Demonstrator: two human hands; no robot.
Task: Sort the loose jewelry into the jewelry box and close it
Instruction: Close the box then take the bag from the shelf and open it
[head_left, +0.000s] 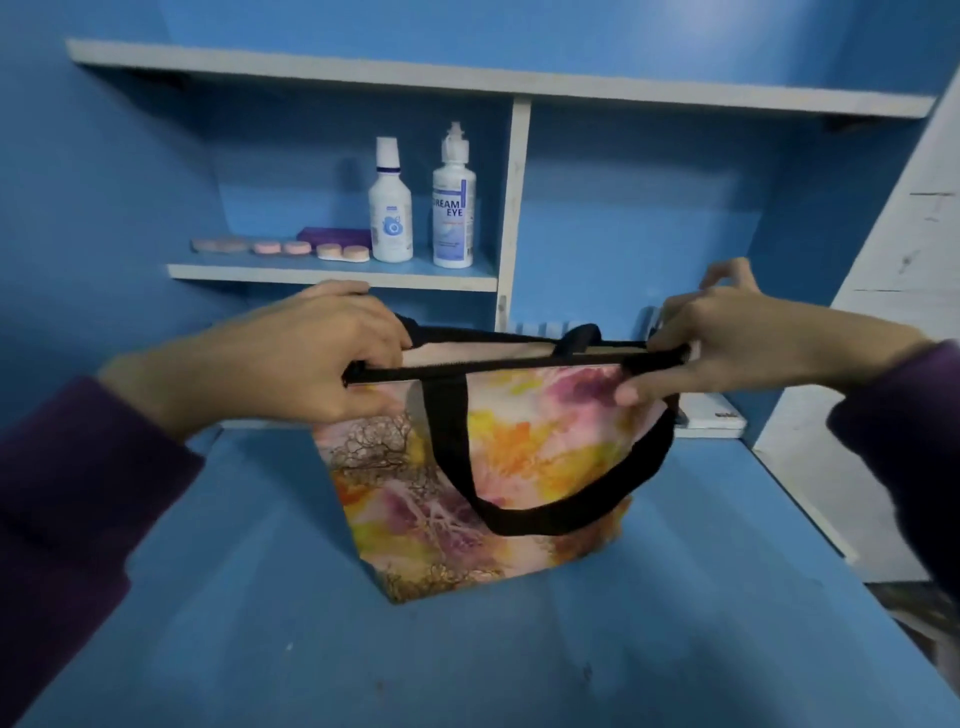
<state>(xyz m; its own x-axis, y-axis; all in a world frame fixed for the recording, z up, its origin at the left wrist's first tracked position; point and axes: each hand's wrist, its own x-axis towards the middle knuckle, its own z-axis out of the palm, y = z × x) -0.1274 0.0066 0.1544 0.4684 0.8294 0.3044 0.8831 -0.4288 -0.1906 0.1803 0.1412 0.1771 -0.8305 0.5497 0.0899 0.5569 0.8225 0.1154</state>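
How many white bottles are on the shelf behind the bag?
2. The left bottle and the right bottle stand side by side on the lower shelf, just left of its upright divider. No others show.

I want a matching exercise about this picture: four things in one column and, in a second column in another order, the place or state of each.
Column 1
1. bag
2. left hand
3. bottle with blue letters
4. purple box

Column 2
A. flat on the shelf, behind the small round cases
B. upright on the blue table
C. gripping the top edge of the bag
D. upright on the shelf, beside the white divider

Pairs: 1-B, 2-C, 3-D, 4-A
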